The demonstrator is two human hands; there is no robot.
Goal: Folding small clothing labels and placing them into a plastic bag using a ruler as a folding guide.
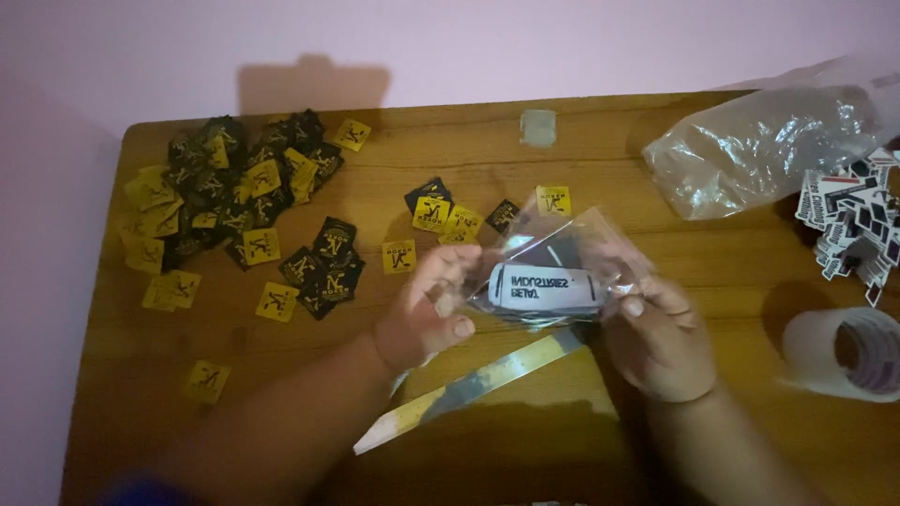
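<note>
Both my hands hold a small clear plastic pouch point(562, 267) above the wooden table point(712, 281). Inside it show a white sticker with dark print and some dark pieces. My left hand point(433, 314) grips the pouch's left edge with thumb and fingers. My right hand point(656, 337) pinches its right edge. A few yellow and black square stickers point(441, 217) lie on the table just behind the pouch.
A large heap of yellow and black stickers point(234, 201) covers the table's left part. A long metal ruler point(478, 386) lies below my hands. At the right sit a crumpled clear bag point(759, 150), black-and-white stickers point(858, 225) and a tape roll point(848, 351).
</note>
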